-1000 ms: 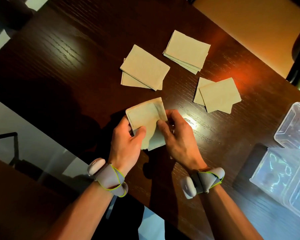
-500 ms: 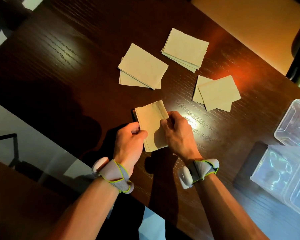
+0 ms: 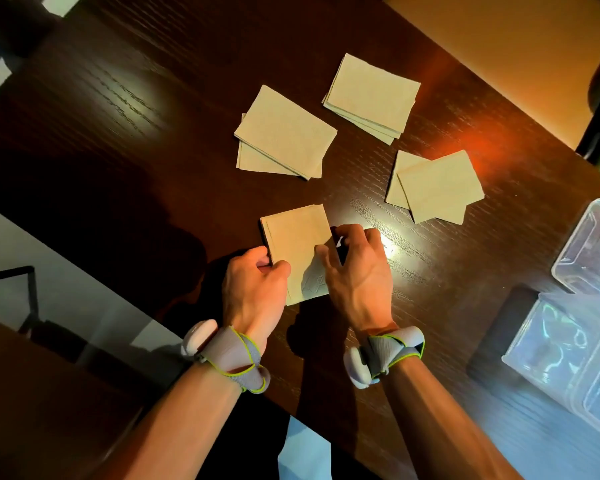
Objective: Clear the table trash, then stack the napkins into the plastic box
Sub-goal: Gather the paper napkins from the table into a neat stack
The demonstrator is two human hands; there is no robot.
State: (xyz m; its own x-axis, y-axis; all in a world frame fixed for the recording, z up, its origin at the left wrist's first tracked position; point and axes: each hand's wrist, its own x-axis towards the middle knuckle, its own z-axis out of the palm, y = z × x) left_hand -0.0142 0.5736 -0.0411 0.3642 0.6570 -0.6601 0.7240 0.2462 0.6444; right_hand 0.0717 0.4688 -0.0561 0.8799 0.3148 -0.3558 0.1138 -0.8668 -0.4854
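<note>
1. Napkins: four groups of tan, rectangular folded paper napkins lie on the dark brown wooden table [image 3: 125,98].
   - One held stack [image 3: 297,247] sits near the table's front edge, between the two hands.
   - One two-layer pile [image 3: 284,133] lies beyond it, its lower napkin skewed under the upper.
   - One neat pile of several napkins [image 3: 371,95] lies farther back and to the right.
   - One overlapping pair [image 3: 437,188] lies to the right, nearest the containers.
2. Containers: two clear plastic parts stand at the right edge, well apart from the held stack: a near plastic box [image 3: 575,351] and a second clear piece [image 3: 593,251] behind it. Whether the second is a lid or another box cannot be told.
3. Hands: two, each with a grey wrist strap edged in yellow-green.
   - The left hand [image 3: 253,285] grips the stack's left edge, thumb on top, fingers curled at the side.
   - The right hand [image 3: 357,268] pinches the stack's right edge, fingertips curled over it.
4. Surroundings: a pale tan surface [image 3: 516,46] lies beyond the table's far right edge. Nothing lies on the table between the held stack and the box.
5. Orientation: the held stack's long axis runs from the person outward, tilted slightly left at the far end. Its near end is partly covered by both hands.
</note>
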